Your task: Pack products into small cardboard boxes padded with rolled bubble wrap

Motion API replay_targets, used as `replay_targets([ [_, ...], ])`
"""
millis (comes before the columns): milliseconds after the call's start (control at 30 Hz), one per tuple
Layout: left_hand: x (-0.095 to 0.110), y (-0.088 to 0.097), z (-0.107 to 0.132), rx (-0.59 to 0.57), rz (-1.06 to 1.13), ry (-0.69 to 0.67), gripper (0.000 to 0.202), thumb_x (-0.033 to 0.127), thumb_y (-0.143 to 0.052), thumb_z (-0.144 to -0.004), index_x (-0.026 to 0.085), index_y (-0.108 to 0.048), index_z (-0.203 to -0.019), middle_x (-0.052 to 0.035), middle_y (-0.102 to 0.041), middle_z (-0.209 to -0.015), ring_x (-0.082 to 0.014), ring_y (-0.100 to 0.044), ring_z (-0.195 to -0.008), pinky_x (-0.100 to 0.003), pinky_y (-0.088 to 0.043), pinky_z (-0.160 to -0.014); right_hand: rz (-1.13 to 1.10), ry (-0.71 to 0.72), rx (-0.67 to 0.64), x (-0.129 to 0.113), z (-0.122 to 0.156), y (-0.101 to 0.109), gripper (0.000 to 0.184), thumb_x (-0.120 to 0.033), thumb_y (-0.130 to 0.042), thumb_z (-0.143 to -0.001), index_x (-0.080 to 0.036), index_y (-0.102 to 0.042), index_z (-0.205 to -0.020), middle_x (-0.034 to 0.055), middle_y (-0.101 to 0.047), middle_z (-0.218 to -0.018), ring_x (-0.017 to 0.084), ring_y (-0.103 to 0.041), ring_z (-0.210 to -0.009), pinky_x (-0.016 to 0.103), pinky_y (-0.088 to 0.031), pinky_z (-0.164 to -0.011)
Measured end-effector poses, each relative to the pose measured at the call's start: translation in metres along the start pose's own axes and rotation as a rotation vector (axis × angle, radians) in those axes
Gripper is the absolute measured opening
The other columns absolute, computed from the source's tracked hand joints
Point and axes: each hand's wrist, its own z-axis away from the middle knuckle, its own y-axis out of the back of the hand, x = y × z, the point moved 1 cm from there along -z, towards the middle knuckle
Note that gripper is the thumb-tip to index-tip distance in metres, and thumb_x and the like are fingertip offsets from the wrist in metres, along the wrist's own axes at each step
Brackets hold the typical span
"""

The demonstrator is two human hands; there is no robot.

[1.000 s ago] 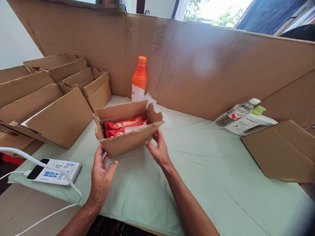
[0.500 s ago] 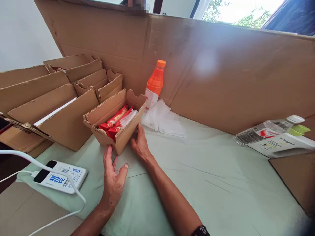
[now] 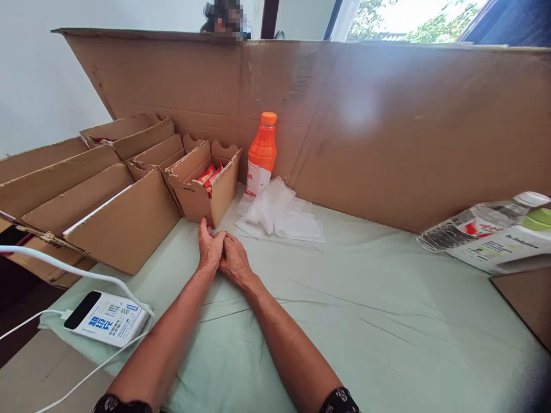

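Touching one box (image 3: 191, 203) of two packets (image 3: 210, 176), left grip (image 3: 209, 249) loose, empty; right grip (image 3: 235, 259) unclear.

We note a plain white wall (image 3: 38, 74) at far left. A tall brown cardboard panel (image 3: 396, 149), vertically creased, spans the far side of the table (image 3: 365, 338); we record a wrinkled, pale green cloth (image 3: 327, 275) over the tabletop. Above the panel we see a dark upright post (image 3: 269, 19) and, farther right, a bright window (image 3: 413, 20) showing foliage. We log daylight there and a hazy glare patch over the panel.
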Motion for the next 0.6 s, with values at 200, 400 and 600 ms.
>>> replay_targets([
  [200, -0.004, 0.002, 0.006, 0.019, -0.040, -0.032, 0.055, 0.027, -0.056, -0.087, 0.014, -0.050, -0.140, -0.0183, -0.060, -0.139, -0.0263, -0.059, -0.130, -0.042, -0.044, -0.114, 0.077, 0.003, -0.049, -0.007, 0.004, 0.007, 0.045, -0.013, -0.057, -0.086, -0.011, -0.065, -0.130, 0.0167, -0.068, -0.131, 0.030, -0.051, -0.136, 0.044, -0.040, -0.115],
  [400, -0.002, 0.006, 0.012, 0.012, -0.124, -0.067, 0.045, 0.030, -0.052, -0.086, 0.011, -0.059, -0.127, -0.0186, -0.067, -0.127, -0.0269, -0.064, -0.120, -0.043, -0.047, -0.110, 0.180, 0.055, -0.107, -0.009, 0.009, 0.006, 0.045, -0.017, -0.056, -0.091, -0.011, -0.062, -0.136, 0.0164, -0.062, -0.140, 0.030, -0.048, -0.138, 0.045, -0.038, -0.116],
  [600, 0.005, 0.012, 0.059, -0.151, -0.217, -0.118, 0.048, 0.038, -0.048, -0.089, 0.013, -0.060, -0.128, -0.0179, -0.063, -0.132, -0.0293, -0.059, -0.125, -0.048, -0.041, -0.115, 0.313, 0.094, -0.149, -0.015, 0.065, 0.013, 0.041, -0.022, -0.062, -0.091, -0.009, -0.066, -0.129, 0.0178, -0.058, -0.144, 0.029, -0.044, -0.140, 0.045, -0.029, -0.121],
])
